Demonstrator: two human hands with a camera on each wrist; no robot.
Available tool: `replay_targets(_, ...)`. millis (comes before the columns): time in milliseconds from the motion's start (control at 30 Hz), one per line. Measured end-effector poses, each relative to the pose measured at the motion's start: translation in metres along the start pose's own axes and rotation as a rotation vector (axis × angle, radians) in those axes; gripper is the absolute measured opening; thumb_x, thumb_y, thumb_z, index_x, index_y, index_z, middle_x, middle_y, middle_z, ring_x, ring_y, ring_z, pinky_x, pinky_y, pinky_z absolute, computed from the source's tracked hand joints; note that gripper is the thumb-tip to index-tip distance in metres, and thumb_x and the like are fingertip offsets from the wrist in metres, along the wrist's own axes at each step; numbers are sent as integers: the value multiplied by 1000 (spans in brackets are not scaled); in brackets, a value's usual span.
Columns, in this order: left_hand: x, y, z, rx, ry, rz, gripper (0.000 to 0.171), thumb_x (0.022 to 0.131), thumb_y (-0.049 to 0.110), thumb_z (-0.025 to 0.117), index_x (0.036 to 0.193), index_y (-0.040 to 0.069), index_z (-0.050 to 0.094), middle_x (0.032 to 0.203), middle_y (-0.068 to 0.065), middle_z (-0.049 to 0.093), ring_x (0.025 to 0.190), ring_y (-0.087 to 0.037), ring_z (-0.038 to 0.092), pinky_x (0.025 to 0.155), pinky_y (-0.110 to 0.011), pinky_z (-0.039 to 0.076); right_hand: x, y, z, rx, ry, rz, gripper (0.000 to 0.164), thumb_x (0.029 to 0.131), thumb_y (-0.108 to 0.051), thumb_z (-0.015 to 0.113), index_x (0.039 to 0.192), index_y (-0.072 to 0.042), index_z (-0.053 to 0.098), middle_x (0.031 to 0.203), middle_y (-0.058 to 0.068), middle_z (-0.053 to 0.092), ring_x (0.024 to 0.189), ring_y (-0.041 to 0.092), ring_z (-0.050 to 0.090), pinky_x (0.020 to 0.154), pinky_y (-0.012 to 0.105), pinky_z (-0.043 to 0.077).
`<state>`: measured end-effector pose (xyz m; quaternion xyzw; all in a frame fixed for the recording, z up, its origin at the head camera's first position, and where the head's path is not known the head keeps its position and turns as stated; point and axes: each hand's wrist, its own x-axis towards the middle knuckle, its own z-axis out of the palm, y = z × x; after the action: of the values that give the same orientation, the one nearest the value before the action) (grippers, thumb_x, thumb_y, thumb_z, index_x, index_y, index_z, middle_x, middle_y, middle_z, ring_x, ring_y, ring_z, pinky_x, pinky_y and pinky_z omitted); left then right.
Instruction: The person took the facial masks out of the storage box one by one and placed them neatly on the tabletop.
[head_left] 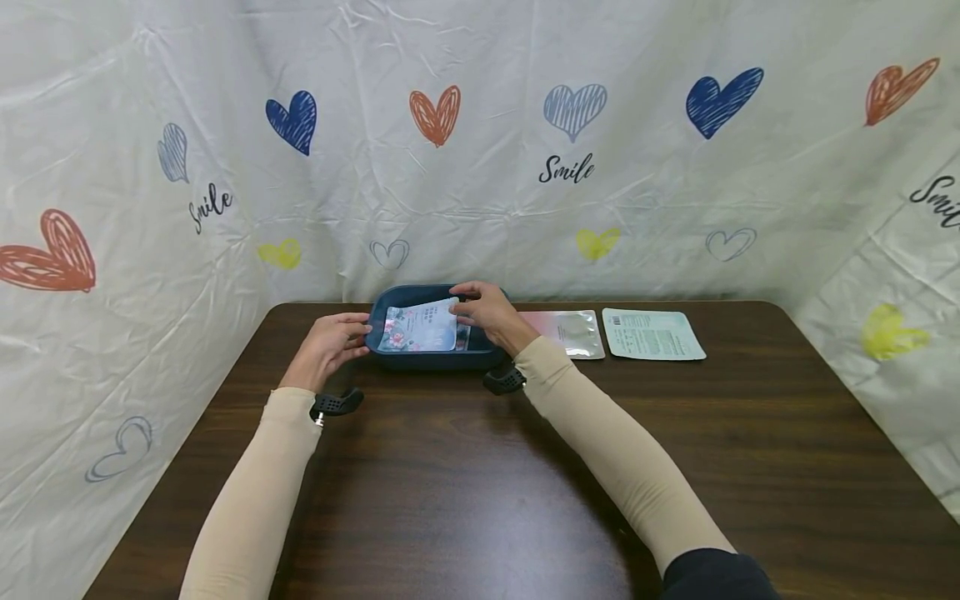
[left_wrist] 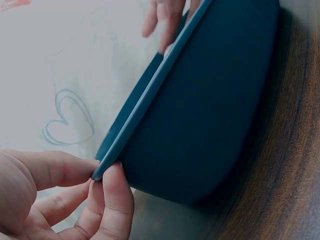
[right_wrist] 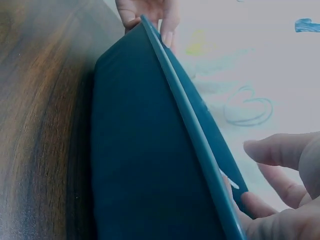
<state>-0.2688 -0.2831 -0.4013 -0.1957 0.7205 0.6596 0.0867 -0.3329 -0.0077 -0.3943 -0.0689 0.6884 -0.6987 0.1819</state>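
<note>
A dark blue plastic basin (head_left: pixel 442 360) stands at the far edge of the table. Its left end is pinched at the rim by my left hand (head_left: pixel 330 343), thumb on one side and fingers on the other, as the left wrist view (left_wrist: pixel 114 200) shows up close. Inside the basin lies a pale blue, flower-printed sheet mask packet (head_left: pixel 423 325), overlapping another packet (head_left: pixel 462 337). My right hand (head_left: pixel 491 315) reaches over the basin's right side, fingertips at the packet's right edge. In the right wrist view its thumb and fingers (right_wrist: pixel 255 205) are spread apart.
Right of the basin, a pink and silver packet (head_left: pixel 573 332) lies flat on the brown table (head_left: pixel 465 475), partly hidden by the right hand. Beside it is a pale green packet (head_left: pixel 652 335). A white cloth (head_left: pixel 487 192) printed with hearts hangs behind the table.
</note>
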Motion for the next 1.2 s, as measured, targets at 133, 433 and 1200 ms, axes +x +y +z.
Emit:
replay_targets(133, 1, -1, -1, 0, -2, 5, 43, 103, 14, 60, 145, 9, 56, 138, -16, 54, 104, -24, 59, 82, -24, 58, 0, -1, 0, -8, -13, 10, 58, 94, 9, 64, 148, -1, 47, 147, 20, 46, 126, 33, 56, 104, 46, 51)
replay_targets(433, 1, 0, -1, -1, -12, 10, 43, 103, 13, 59, 146, 7, 54, 140, -18, 53, 113, -29, 57, 82, -25, 59, -1, -2, 3, -76, -89, 103, 60, 94, 3, 66, 149, 4, 42, 136, 25, 57, 118, 33, 64, 99, 46, 54)
replay_targets(1200, 1, -1, 3, 11, 11, 23, 44, 102, 11, 59, 146, 5, 53, 141, -19, 54, 110, -28, 60, 75, -23, 59, -8, -6, -1, -190, -33, 45, 40, 98, -9, 67, 138, -6, 62, 108, 15, 73, 82, 18, 72, 86, 42, 60)
